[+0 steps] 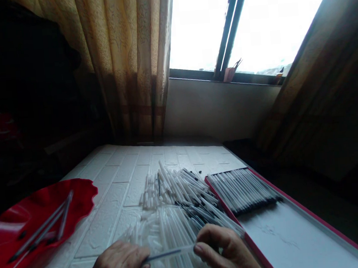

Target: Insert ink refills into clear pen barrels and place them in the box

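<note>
A thin pen (171,253) with a see-through barrel and a dark line inside stretches level between my two hands. Its darker end is gripped by my left hand (120,260), thumb and fingers closed. The pale end sits in a pinch of my right hand (227,248). Beneath both hands lies a heap of clear plastic pen barrels (173,221), partly covered by them. Dark-tipped pen parts (193,213) are piled just beyond my right hand.
On the right, a red-rimmed white tray (286,241) holds a row of pens (245,188) with black ends. At left, a red wavy-edged dish (81,191) contains several pen pieces. The white brick-patterned table (109,197) reaches towards a window (198,33) and curtains (129,51).
</note>
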`<state>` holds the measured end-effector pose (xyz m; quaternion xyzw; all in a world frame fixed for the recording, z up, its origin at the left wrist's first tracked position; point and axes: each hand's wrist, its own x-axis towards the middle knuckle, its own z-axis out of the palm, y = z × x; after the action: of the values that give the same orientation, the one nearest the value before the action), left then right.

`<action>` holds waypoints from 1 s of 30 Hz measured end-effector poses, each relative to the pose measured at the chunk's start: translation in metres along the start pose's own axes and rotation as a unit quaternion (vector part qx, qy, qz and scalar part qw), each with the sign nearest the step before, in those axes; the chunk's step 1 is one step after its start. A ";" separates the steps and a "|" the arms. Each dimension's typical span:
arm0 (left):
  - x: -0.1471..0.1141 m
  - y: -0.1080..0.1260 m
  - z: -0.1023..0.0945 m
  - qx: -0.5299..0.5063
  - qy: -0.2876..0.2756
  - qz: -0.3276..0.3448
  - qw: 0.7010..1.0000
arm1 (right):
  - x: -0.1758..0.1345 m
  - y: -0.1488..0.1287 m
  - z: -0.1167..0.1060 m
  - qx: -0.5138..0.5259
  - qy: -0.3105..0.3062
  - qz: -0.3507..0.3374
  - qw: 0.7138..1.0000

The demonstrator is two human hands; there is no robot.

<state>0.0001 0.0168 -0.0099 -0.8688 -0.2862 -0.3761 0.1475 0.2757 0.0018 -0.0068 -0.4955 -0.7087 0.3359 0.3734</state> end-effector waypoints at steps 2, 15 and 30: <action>0.000 0.001 -0.001 -0.012 -0.002 -0.005 1.000 | -0.002 0.004 0.001 0.010 0.028 -0.035 0.999; 0.000 -0.002 -0.003 -0.006 -0.019 -0.004 1.000 | 0.000 -0.002 -0.003 0.047 -0.055 0.033 0.997; -0.001 -0.005 -0.001 -0.019 -0.020 0.000 1.000 | 0.003 -0.005 -0.007 -0.010 0.019 -0.168 0.986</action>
<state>-0.0041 0.0196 -0.0101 -0.8787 -0.2818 -0.3644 0.1255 0.2789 0.0040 0.0019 -0.3793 -0.7777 0.2519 0.4334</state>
